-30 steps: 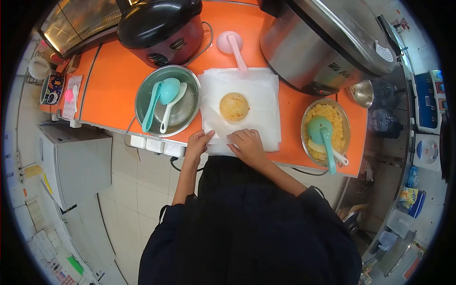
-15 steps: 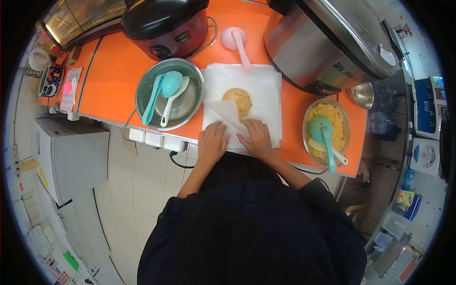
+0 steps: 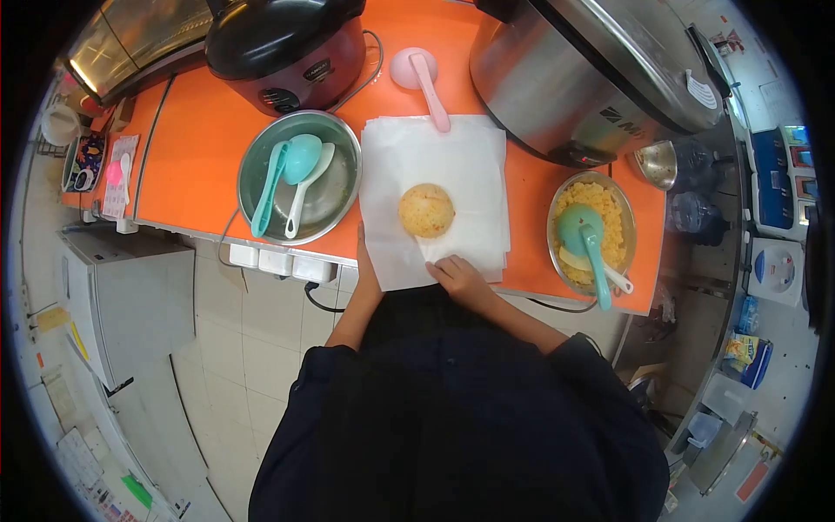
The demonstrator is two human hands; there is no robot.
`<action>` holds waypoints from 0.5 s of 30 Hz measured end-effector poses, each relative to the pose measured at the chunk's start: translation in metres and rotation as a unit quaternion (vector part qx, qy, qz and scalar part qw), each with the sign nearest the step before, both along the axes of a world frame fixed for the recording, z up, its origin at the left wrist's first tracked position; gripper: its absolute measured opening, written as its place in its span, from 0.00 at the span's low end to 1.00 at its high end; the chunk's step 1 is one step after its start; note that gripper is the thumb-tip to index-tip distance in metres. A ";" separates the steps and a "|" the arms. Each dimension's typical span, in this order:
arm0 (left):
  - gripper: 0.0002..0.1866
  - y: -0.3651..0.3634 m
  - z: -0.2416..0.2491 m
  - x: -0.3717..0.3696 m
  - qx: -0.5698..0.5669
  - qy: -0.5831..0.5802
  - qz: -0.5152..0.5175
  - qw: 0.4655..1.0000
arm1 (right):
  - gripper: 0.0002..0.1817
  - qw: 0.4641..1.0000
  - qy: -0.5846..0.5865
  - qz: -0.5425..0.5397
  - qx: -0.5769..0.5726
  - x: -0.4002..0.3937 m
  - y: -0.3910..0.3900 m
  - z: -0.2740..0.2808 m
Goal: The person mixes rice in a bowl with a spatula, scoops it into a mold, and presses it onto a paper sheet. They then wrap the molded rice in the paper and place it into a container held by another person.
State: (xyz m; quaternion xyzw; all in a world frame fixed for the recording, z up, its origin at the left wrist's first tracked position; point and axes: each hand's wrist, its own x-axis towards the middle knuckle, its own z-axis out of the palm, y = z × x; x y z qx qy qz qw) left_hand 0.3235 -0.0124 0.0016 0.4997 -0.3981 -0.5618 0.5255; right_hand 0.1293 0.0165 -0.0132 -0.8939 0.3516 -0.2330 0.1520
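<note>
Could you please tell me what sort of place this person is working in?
Probably a small food stall or takeaway counter: a very large steel rice cooker stands on the orange counter, with a stack of white wrapping paper and a bowl of yellow rice.

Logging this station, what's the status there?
Left hand under the paper's left edge, right hand flat on its near edge. Rice mound centred on paper. Nothing blocking.

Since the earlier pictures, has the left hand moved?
Yes. The left hand has slid off the top of the paper to its left edge, toward the steel bowl.
</note>
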 end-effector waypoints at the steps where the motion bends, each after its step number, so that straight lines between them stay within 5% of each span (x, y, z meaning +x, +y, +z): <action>1: 0.22 -0.003 0.022 -0.001 -0.015 -0.083 -0.003 0.996 | 0.15 1.000 0.007 -0.014 -0.007 -0.005 0.002 0.002; 4: 0.24 -0.002 0.041 0.005 -0.048 -0.247 -0.011 0.968 | 0.16 0.995 0.029 -0.099 0.008 -0.026 0.009 0.018; 6: 0.25 0.015 0.020 0.030 -0.254 -0.543 0.024 0.800 | 0.17 0.984 0.046 -0.168 0.037 -0.047 0.012 0.021; 9: 0.18 0.005 0.034 0.060 -0.265 -0.494 -0.148 0.815 | 0.15 0.977 0.023 -0.202 0.064 -0.072 0.007 0.020; 10: 0.13 0.001 0.035 0.066 -0.263 -0.464 -0.227 0.815 | 0.12 0.966 -0.070 -0.216 0.124 -0.076 0.000 0.020; 12: 0.07 -0.001 0.020 0.069 -0.255 -0.421 -0.217 0.843 | 0.08 0.944 -0.162 -0.224 0.180 -0.077 -0.018 0.019; 14: 0.04 0.005 -0.009 0.067 -0.042 -0.162 -0.116 0.979 | 0.05 0.832 -0.325 -0.320 0.316 -0.066 -0.037 0.016; 15: 0.03 0.007 -0.018 0.058 0.018 -0.101 -0.026 0.994 | 0.09 0.822 -0.345 -0.321 0.319 -0.061 -0.048 0.016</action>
